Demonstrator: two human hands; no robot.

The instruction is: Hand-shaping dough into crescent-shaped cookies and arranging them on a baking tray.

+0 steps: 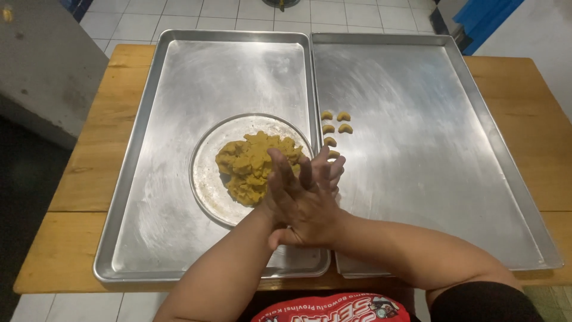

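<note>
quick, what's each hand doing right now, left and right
Left hand: open, fingers spread, palm pressed flat against the right; anything between the palms is hidden.
Right hand: open, flat against the left hand; contents cannot be told.

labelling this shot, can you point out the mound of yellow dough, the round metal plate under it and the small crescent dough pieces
mound of yellow dough (253, 167), head view, middle of the heap
round metal plate (205, 179), head view, bare left part
small crescent dough pieces (345, 128), head view, one crescent on the right metal tray (429, 149), its bare middle
</note>
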